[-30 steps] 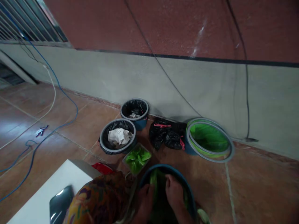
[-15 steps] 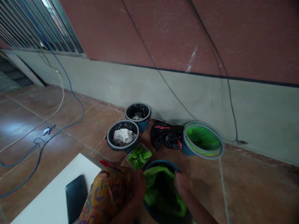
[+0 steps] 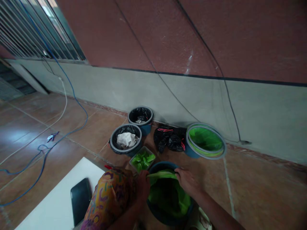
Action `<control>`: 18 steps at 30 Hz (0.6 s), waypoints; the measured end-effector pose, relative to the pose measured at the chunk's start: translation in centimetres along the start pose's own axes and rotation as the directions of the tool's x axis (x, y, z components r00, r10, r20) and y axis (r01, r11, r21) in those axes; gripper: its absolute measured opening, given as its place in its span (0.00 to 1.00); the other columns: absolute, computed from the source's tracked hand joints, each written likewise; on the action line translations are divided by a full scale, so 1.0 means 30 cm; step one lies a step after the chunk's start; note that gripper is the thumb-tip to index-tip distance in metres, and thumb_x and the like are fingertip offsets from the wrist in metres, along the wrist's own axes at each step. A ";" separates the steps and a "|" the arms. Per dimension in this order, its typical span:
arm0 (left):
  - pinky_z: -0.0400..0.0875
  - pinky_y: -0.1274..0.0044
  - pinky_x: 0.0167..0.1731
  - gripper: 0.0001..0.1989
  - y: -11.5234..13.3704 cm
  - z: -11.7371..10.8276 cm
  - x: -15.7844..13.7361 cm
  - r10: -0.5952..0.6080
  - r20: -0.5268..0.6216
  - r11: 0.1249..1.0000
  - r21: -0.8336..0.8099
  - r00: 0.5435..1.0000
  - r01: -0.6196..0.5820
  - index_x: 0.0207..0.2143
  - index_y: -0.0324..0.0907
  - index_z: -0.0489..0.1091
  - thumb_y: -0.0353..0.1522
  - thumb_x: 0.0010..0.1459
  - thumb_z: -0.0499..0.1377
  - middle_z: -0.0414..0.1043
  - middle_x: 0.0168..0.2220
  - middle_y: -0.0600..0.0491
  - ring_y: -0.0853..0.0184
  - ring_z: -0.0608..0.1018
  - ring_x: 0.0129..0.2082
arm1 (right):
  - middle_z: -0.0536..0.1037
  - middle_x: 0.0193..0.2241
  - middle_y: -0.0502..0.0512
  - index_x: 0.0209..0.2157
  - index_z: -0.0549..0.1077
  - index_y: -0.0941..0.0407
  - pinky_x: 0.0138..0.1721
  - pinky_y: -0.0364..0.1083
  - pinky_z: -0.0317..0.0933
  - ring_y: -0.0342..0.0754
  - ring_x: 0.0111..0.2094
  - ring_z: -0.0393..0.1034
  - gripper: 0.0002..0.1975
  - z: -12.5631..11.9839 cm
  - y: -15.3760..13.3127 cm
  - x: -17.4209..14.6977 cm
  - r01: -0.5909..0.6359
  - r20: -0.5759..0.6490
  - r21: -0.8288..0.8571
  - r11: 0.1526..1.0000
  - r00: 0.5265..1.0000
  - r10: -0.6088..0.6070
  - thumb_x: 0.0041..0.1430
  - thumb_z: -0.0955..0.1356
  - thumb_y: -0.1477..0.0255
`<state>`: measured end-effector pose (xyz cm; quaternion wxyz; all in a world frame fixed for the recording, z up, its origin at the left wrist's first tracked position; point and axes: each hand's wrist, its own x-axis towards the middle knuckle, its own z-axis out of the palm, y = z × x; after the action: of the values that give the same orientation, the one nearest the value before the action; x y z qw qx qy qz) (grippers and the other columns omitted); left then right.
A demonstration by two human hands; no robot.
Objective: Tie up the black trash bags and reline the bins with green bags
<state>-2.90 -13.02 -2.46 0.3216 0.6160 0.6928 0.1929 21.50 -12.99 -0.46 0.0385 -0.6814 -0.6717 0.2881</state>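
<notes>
A thin green plastic bag (image 3: 164, 174) lines a dark blue bin (image 3: 165, 164) on the floor in front of me, most of it down inside. My left hand (image 3: 143, 186) is closed on the bag's edge at the left of the bin mouth. At the right, my right hand (image 3: 187, 180) pinches the same edge, thumb and fingers together. Between the two hands the edge runs nearly straight across the far side of the mouth. Shadow hides the bin's bottom. Beyond my left hand sits a clear tub (image 3: 130, 164) holding folded green bags (image 3: 143, 159).
Two black-lined bins (image 3: 137, 152) (image 3: 146, 128) hold rubbish. Black tied bags (image 3: 176, 142) lie by the wall, beside stacked bins with green liners (image 3: 206, 139). A phone (image 3: 81, 201) rests on a white surface (image 3: 50, 204). A blue cable (image 3: 74, 128) and keys (image 3: 51, 137) lie left.
The bag's far edge has gone from a loose, open curve to a stretched band between my hands. My right hand has shifted up and slightly left. The view has moved a little.
</notes>
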 end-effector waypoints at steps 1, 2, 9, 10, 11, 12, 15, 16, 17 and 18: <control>0.67 0.71 0.45 0.13 -0.001 0.002 -0.001 0.011 -0.003 1.000 -0.012 1.000 -0.011 0.38 0.41 0.72 0.23 0.56 0.50 0.75 0.40 0.47 0.61 0.76 0.42 | 0.80 0.48 0.63 0.50 0.76 0.57 0.56 0.49 0.60 0.54 0.53 0.72 0.18 0.005 -0.023 0.030 0.054 -0.010 0.040 0.998 0.999 -0.054 0.63 0.61 0.74; 0.67 0.71 0.45 0.13 -0.003 0.005 0.000 0.015 -0.010 1.000 -0.021 1.000 -0.015 0.38 0.41 0.72 0.24 0.56 0.50 0.75 0.40 0.48 0.61 0.76 0.42 | 0.78 0.50 0.63 0.51 0.75 0.58 0.57 0.49 0.59 0.53 0.55 0.70 0.18 0.013 -0.041 0.058 0.109 -0.005 0.067 0.992 0.994 -0.109 0.63 0.61 0.75; 0.68 0.73 0.44 0.11 -0.006 0.010 0.008 0.010 -0.061 0.998 -0.069 0.998 -0.014 0.34 0.43 0.71 0.24 0.53 0.50 0.74 0.39 0.50 0.63 0.75 0.41 | 0.76 0.48 0.63 0.47 0.77 0.59 0.54 0.47 0.59 0.52 0.51 0.70 0.17 0.078 -0.029 0.124 0.191 0.141 0.073 0.979 0.970 -0.200 0.59 0.63 0.79; 0.68 0.73 0.44 0.11 -0.004 0.009 0.010 0.007 -0.068 0.997 -0.076 0.998 -0.013 0.34 0.43 0.70 0.24 0.53 0.50 0.73 0.39 0.50 0.63 0.75 0.42 | 0.76 0.47 0.62 0.44 0.77 0.58 0.53 0.47 0.59 0.52 0.50 0.70 0.15 0.085 -0.019 0.122 0.189 0.150 0.058 0.980 0.969 -0.196 0.59 0.63 0.79; 0.68 0.73 0.44 0.11 -0.003 0.009 0.012 0.000 -0.075 0.996 -0.085 0.997 -0.006 0.34 0.43 0.70 0.24 0.54 0.50 0.73 0.39 0.50 0.63 0.75 0.42 | 0.76 0.45 0.62 0.41 0.78 0.58 0.52 0.47 0.59 0.52 0.49 0.70 0.13 0.092 -0.011 0.120 0.188 0.154 0.047 0.981 0.969 -0.193 0.59 0.63 0.78; 0.68 0.72 0.45 0.11 -0.002 0.009 0.014 -0.012 -0.082 0.995 -0.097 0.997 0.004 0.34 0.43 0.70 0.24 0.54 0.50 0.74 0.39 0.50 0.62 0.76 0.42 | 0.76 0.43 0.61 0.38 0.78 0.57 0.50 0.47 0.59 0.51 0.48 0.70 0.11 0.098 -0.003 0.120 0.189 0.151 0.039 0.981 0.970 -0.193 0.60 0.63 0.77; 0.69 0.70 0.47 0.12 0.002 0.013 0.021 -0.060 -0.093 0.988 -0.149 0.994 0.046 0.38 0.42 0.72 0.26 0.54 0.51 0.75 0.41 0.48 0.60 0.76 0.44 | 0.77 0.39 0.60 0.33 0.76 0.57 0.46 0.45 0.59 0.49 0.43 0.71 0.11 0.111 0.017 0.133 0.171 0.102 0.045 0.984 0.979 -0.175 0.62 0.62 0.76; 0.69 0.69 0.48 0.12 0.003 0.016 0.022 -0.072 -0.090 0.984 -0.168 0.993 0.056 0.40 0.41 0.72 0.28 0.55 0.52 0.75 0.42 0.47 0.59 0.76 0.45 | 0.77 0.37 0.59 0.33 0.75 0.57 0.45 0.45 0.59 0.48 0.41 0.71 0.12 0.111 0.024 0.140 0.150 0.081 0.061 0.987 0.985 -0.155 0.63 0.61 0.76; 0.69 0.68 0.49 0.13 0.003 0.020 0.022 -0.081 -0.085 0.981 -0.184 0.993 0.064 0.42 0.41 0.72 0.30 0.56 0.53 0.75 0.43 0.47 0.58 0.76 0.46 | 0.77 0.36 0.58 0.33 0.75 0.57 0.43 0.44 0.59 0.48 0.40 0.71 0.13 0.109 0.031 0.148 0.122 0.061 0.085 0.989 0.990 -0.127 0.64 0.60 0.76; 0.69 0.67 0.51 0.14 0.002 0.024 0.021 -0.087 -0.077 0.979 -0.193 0.993 0.071 0.44 0.40 0.72 0.31 0.56 0.54 0.75 0.45 0.46 0.58 0.76 0.47 | 0.78 0.34 0.57 0.34 0.74 0.57 0.42 0.44 0.59 0.47 0.38 0.72 0.13 0.103 0.039 0.156 0.086 0.043 0.111 0.990 0.995 -0.091 0.64 0.59 0.75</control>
<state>-2.38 -12.48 -3.08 0.3563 0.5458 0.7082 0.2713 20.85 -9.76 -5.15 0.0722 -0.6408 -0.6852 0.3386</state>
